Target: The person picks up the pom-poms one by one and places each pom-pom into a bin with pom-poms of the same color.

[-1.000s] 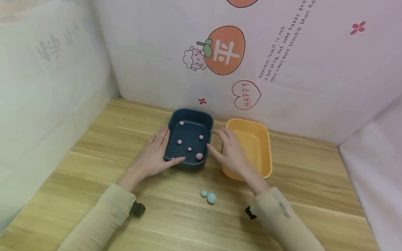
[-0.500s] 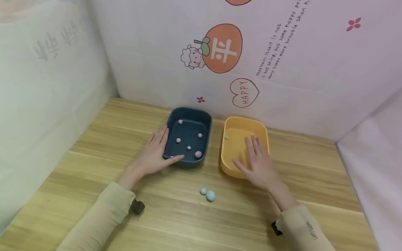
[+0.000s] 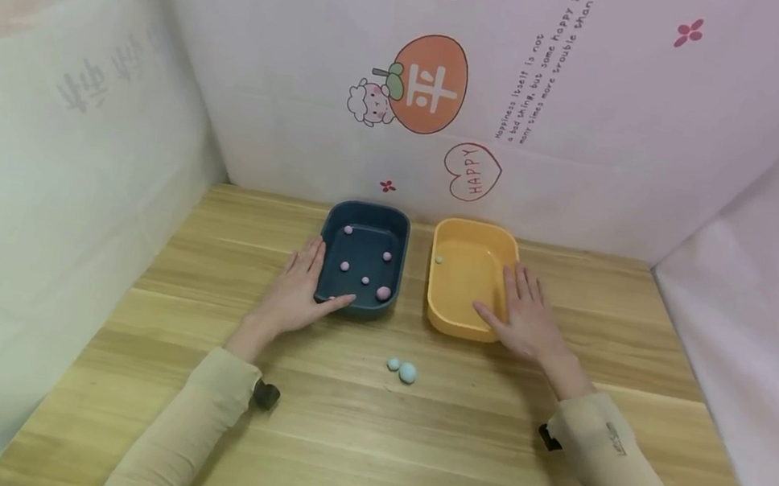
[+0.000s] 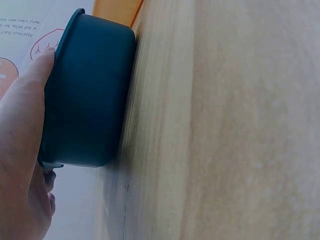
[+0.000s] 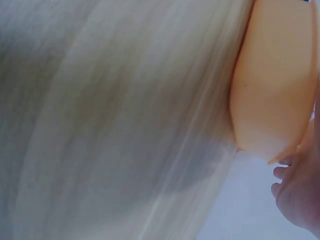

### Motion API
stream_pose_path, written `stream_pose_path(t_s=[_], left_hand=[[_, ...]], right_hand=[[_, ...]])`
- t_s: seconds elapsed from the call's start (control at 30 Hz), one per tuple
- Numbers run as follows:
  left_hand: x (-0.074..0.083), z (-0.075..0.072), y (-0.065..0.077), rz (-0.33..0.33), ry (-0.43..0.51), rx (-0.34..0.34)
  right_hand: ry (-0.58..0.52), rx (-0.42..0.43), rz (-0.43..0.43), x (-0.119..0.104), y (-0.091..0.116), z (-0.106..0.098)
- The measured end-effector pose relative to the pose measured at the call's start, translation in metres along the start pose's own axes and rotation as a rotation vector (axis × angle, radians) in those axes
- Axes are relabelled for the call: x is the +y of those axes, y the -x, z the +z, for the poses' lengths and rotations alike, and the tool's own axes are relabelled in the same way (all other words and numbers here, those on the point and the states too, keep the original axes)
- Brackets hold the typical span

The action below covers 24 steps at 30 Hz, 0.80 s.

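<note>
My left hand (image 3: 291, 289) rests along the left side of a dark blue rectangular tub (image 3: 370, 239), fingers straight and thumb over its front rim. Several small pink balls, the largest (image 3: 383, 294) near the front right corner, lie inside. To the right stands a yellow tub (image 3: 467, 281) holding one tiny pale ball (image 3: 439, 260) by its left wall. My right hand (image 3: 532, 325) lies against that tub's right rim, fingers extended, thumb reaching over the front corner. Both wrist views show the outer walls of the blue tub (image 4: 90, 90) and yellow tub (image 5: 275, 75).
Two light blue balls, a small one (image 3: 393, 364) and a larger one (image 3: 408, 372), sit side by side on the wooden table (image 3: 364, 451) in front of the tubs. A printed white cloth (image 3: 571, 192) rises behind the table, with plain cloth at both sides.
My right hand has moved right from the blue tub's right side, across the yellow tub, to its right rim. The tiny pale ball now shows in the yellow tub. My left hand has stayed put.
</note>
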State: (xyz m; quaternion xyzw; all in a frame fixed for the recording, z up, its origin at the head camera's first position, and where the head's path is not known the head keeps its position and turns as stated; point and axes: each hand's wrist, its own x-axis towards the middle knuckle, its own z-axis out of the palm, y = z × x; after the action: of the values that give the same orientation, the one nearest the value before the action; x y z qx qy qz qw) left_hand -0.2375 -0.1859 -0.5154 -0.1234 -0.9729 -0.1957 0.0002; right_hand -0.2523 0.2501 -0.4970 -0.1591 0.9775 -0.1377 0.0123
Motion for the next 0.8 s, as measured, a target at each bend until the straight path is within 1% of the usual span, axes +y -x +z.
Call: stream_pose_path(t_s=[0.23, 0.37, 0.63, 0.8], left_hand=[[0.0003, 0.0004, 0.0004, 0.006, 0.007, 0.017], [0.0004, -0.0010, 0.0007, 0.002, 0.004, 0.004], [-0.0010, -0.0014, -0.0022, 0.007, 0.091, -0.026], [0.0009, -0.0038, -0.0007, 0.015, 0.122, -0.020]], right_hand=[[-0.011, -0.021, 0.006, 0.0014, 0.0007, 0.0017], [-0.015, -0.027, 0.011, -0.0009, 0.0010, 0.0022], [-0.005, -0.025, 0.017, -0.0004, 0.0017, 0.0049], [-0.019, -0.034, 0.013, 0.0037, -0.0010, 0.0056]])
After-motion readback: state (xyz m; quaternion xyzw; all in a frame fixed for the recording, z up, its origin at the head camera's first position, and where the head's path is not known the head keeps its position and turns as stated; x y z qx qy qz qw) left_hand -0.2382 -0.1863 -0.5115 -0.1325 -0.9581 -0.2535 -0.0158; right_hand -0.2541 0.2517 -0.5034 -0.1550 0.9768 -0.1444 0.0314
